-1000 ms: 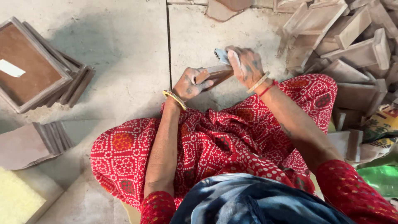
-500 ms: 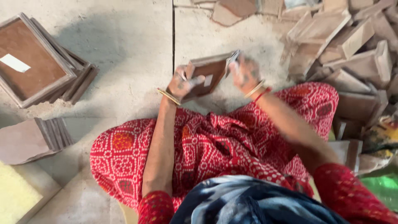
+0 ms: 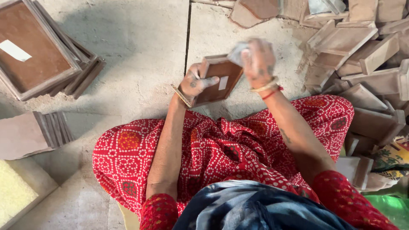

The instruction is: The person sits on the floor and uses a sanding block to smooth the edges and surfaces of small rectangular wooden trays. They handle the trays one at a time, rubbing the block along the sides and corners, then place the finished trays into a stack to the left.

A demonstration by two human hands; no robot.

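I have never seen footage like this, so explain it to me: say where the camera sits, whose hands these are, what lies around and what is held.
There is no machine here. One camera sits on a person's head and looks straight down, so you see their own arms, a red dotted garment over the lap and the pale stone floor.

The left hand grips a small brown wooden frame, tilted, with a small white patch on its panel. The right hand presses a crumpled greyish pad against the frame's upper corner; what the pad is made of cannot be told.

At upper left lies a neat stack of similar frames. Below it sit flat brown boards. At right is a loose heap of frames.
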